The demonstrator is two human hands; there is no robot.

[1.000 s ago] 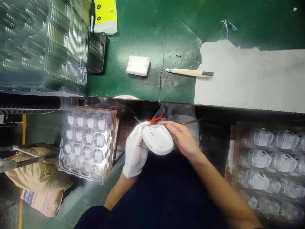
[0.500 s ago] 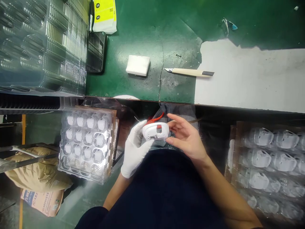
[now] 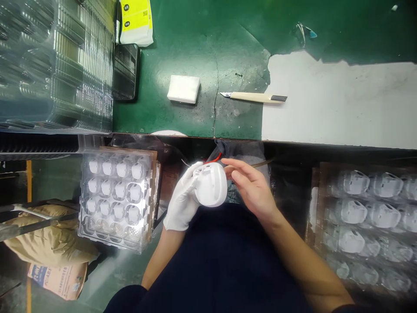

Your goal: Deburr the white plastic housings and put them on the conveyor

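My left hand (image 3: 182, 204), in a white glove, is closed around a white rounded plastic housing (image 3: 211, 186). The smooth, curved side of the housing faces me, and small cut-outs show at its upper left. Bare and with fingers apart, my right hand (image 3: 252, 187) is at the right edge of the housing; whether a fingertip touches it I cannot tell. A red strip (image 3: 214, 159), partly hidden, shows just behind the housing.
On the green bench (image 3: 182, 34) lie a white block (image 3: 184, 89), a craft knife (image 3: 254, 97) and a white sheet (image 3: 342, 100). Clear trays (image 3: 81, 65) are stacked at left. Trays of white housings stand below, at left (image 3: 119, 191) and right (image 3: 355, 213).
The housing has turned in my left hand: its opening with the red piece faced me before, and its smooth side does now. My right thumb has moved up, closer to the index finger.
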